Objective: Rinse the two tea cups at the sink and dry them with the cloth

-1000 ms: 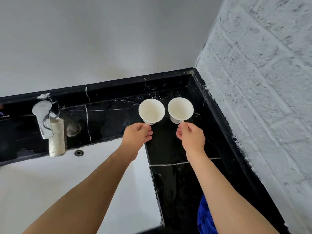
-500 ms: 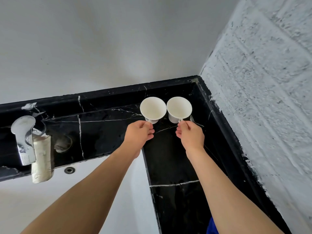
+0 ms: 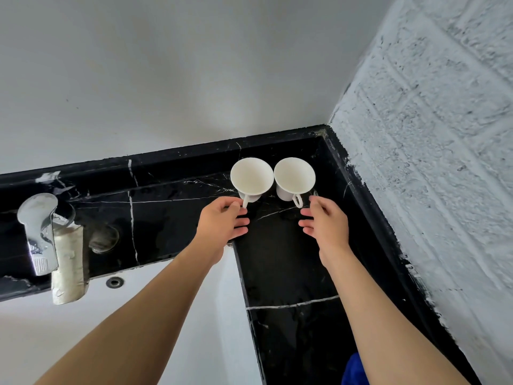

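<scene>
Two white tea cups stand upright side by side on the black marble counter, in its far corner. My left hand pinches the handle of the left cup between thumb and forefinger. The right cup rests on the counter with its handle pointing toward me. My right hand hovers just right of that handle, fingers spread, not touching it. A corner of blue cloth shows at the bottom edge, partly hidden by my right forearm.
A chrome tap with a taped spout juts over the white sink basin on the left. An overflow hole sits in the basin wall. A rough white brick wall closes off the right side, a smooth wall the back.
My right hand has released the right cup's handle and opened, drawing back to the right. Both cups now stand on the counter. My view tilted upward slightly.
</scene>
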